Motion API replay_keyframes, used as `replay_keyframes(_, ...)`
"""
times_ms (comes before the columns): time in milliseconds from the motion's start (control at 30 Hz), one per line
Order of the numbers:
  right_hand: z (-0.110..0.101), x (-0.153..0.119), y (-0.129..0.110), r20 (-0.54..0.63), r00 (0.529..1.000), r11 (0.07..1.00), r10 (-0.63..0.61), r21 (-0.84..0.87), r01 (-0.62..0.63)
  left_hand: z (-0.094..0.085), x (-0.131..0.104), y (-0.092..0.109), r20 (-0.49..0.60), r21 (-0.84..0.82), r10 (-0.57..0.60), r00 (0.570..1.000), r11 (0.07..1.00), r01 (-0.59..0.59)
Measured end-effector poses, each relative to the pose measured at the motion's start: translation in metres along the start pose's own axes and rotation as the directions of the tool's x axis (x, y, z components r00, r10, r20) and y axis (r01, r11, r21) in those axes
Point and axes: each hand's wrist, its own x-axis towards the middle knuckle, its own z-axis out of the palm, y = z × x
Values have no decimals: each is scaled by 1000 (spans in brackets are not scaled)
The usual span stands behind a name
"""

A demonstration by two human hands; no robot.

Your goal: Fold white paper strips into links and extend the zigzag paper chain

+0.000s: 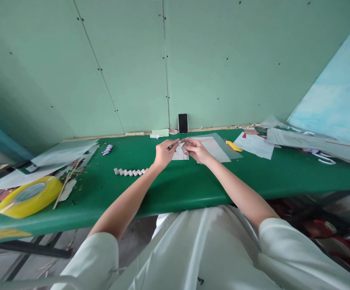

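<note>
Over the middle of the table, my left hand (pixel 163 154) and my right hand (pixel 195 150) meet with fingertips almost touching. Pinched in my left fingers is a thin dark pen-like object (pixel 171 146), mostly hidden by the fingers. My right fingers close on a small folded strip of paper (pixel 184 148). Beneath both hands lies a sheet of printed paper (pixel 181 154). A zigzag chain of folded pale paper (pixel 129 172) rests on the table beside my left forearm.
The green table (pixel 175 189) meets a wall, where a phone (pixel 183 123) leans. Left are a yellow tape roll (pixel 30 197), a stick (pixel 68 183) and purple folded paper (pixel 107 150). Right are white sheets (pixel 214 148), a yellow cutter (pixel 233 146) and a paper pile (pixel 313 143).
</note>
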Motion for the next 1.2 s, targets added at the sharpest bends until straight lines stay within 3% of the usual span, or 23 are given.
replay_keyframes(567, 7, -2, 1, 47, 998, 998, -38, 53, 36, -4, 6, 1, 4, -26, -13, 1000, 1000, 13)
replay_keyframes(1067, 0, 0, 4, 14, 1000, 1000, 18, -3, -18, 0, -1, -4, 16, -25, -33, 999, 999, 33)
replay_keyframes(1200, 2, -1, 4, -5, 1000, 996, 8, -92, -8, -1, 0, -6, -9, -3, -53, 999, 999, 53)
